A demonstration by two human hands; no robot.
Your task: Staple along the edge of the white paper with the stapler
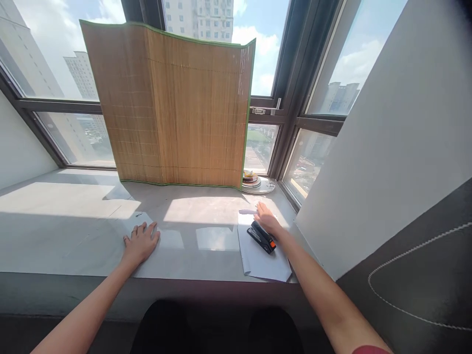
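Note:
On the left of the pale window sill (92, 246), my left hand (142, 242) lies flat with its fingers spread, over the lower part of a white sheet (144, 217). My right hand (266, 218) reaches to the back edge of some white paper (260, 263) on the right; its fingers are stretched out beside a light strip (248, 212) that may be a paper edge or a pen. A black stapler (261, 237) with an orange part rests on this paper, just in front of my right hand. Neither hand is seen gripping anything.
A brown bamboo mat (184, 113) with green edging stands upright against the windows at the back. Stacked plates (258, 185) sit beside its right lower corner. A white slanting wall (383, 137) bounds the right side. The sill's front edge (177, 279) runs above my knees.

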